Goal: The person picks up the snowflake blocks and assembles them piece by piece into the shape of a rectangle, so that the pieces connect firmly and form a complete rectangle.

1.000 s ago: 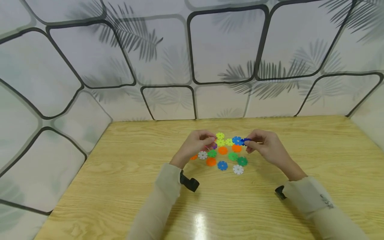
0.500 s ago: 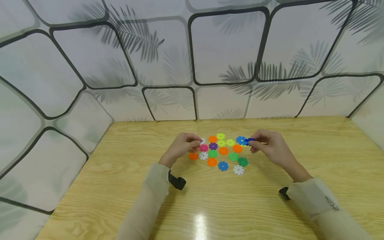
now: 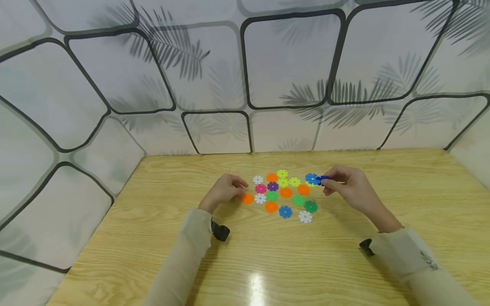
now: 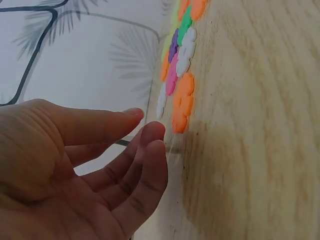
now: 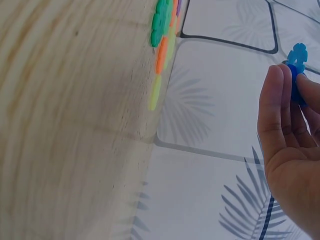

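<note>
My right hand (image 3: 350, 189) pinches a dark blue notched plastic disc (image 5: 295, 87) between thumb and fingers, held up off the table. Joined to its edge is a lighter blue notched disc (image 3: 311, 178), which sticks out to the left of the fingertips. On the other side, my left hand (image 3: 223, 192) holds nothing; its fingers are loosely bent, with a gap between thumb and fingertips in the left wrist view. Nearest to it lies an orange disc (image 3: 247, 198), close to the fingertips. A white disc (image 3: 257, 179) and a pink disc (image 3: 260, 188) lie just right of this hand.
Several more notched discs lie flat on the wooden table (image 3: 153, 255) between the hands, among them a purple disc (image 3: 272, 186), a dark green disc (image 3: 311, 206) and a white disc (image 3: 305, 216) nearest me. A patterned wall (image 3: 287, 127) rises behind the table.
My left hand has drawn back to the left from above the discs, uncovering the white, pink and orange ones. My right hand has shifted slightly right with the joined blue discs.
</note>
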Demonstrator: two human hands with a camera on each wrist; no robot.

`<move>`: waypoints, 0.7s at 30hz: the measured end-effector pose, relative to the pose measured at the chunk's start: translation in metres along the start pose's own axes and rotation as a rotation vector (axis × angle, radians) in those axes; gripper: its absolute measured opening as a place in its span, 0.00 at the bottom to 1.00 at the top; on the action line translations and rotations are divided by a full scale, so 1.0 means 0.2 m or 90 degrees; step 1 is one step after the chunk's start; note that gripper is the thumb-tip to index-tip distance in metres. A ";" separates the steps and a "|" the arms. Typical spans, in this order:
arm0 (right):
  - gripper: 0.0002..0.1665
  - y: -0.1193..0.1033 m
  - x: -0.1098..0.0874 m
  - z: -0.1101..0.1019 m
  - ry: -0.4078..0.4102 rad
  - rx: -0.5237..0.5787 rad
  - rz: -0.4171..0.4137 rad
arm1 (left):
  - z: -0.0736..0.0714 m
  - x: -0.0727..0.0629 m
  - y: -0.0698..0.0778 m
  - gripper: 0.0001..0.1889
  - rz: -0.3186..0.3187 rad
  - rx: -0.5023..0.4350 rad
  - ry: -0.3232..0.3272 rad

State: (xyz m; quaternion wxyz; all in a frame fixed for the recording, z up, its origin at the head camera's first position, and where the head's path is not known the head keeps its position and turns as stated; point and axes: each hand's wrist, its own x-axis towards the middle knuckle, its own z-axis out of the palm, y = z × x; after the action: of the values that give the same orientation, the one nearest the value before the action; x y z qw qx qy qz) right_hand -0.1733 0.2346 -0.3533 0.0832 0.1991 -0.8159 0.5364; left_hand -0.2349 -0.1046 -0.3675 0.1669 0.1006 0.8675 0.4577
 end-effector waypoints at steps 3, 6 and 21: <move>0.02 0.00 -0.01 0.00 0.003 0.003 0.003 | 0.01 0.00 0.00 0.11 -0.009 0.006 -0.012; 0.02 0.00 -0.02 -0.01 0.005 0.009 0.004 | 0.02 0.01 0.01 0.11 -0.017 0.019 -0.028; 0.02 0.00 -0.04 -0.01 0.012 0.031 0.007 | 0.02 -0.01 0.00 0.13 -0.012 0.067 -0.042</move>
State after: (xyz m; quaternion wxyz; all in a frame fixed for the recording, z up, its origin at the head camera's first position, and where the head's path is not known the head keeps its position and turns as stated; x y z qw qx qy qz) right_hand -0.1670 0.2390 -0.3556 0.0829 0.1915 -0.8031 0.5581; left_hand -0.2313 -0.1026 -0.3701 0.1940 0.1159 0.8855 0.4060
